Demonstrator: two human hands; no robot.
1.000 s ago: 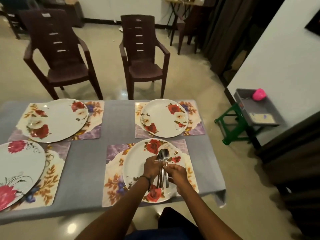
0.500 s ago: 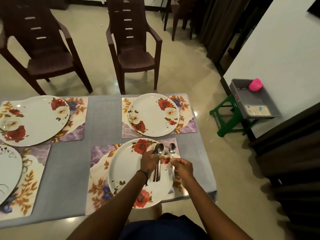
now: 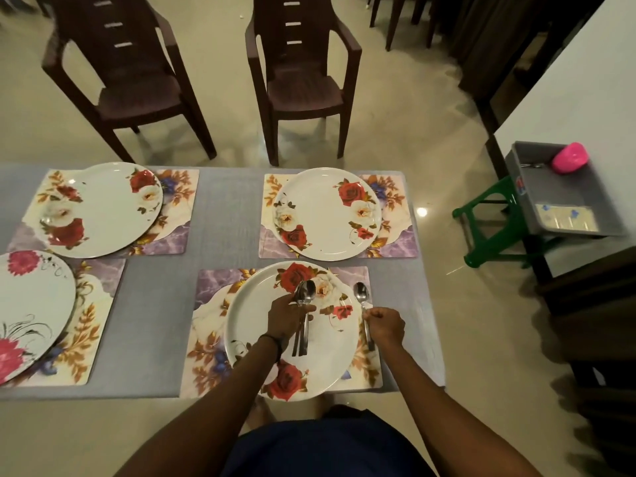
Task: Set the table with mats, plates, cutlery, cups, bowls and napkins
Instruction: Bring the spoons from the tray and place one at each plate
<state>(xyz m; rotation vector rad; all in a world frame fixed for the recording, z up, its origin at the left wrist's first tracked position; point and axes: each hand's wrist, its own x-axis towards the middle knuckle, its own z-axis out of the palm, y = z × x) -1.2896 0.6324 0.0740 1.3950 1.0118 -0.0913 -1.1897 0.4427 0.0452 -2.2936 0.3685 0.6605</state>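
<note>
My left hand point(image 3: 288, 317) grips a bundle of steel spoons point(image 3: 305, 294) over the near floral plate point(image 3: 261, 325). That plate lies on a floral mat point(image 3: 213, 287) at the table's front right. My right hand point(image 3: 383, 324) pinches a single spoon point(image 3: 361, 293) by its handle, over the mat's right strip beside the plate. Whether the spoon touches the mat I cannot tell. Three more floral plates lie on mats: far right point(image 3: 327, 215), far left point(image 3: 99, 208) and near left point(image 3: 31, 304).
The grey table point(image 3: 223, 208) ends just right of the near mat. Two dark plastic chairs point(image 3: 299, 74) stand across it. A grey bin point(image 3: 564, 197) holding a pink bowl point(image 3: 569, 162), some cutlery and a flat pale pack rests on a green stool point(image 3: 488, 215) to the right.
My right hand drew one spoon out of the bundle and carried it right, to the mat beside the plate. My left hand kept the other spoons over the plate.
</note>
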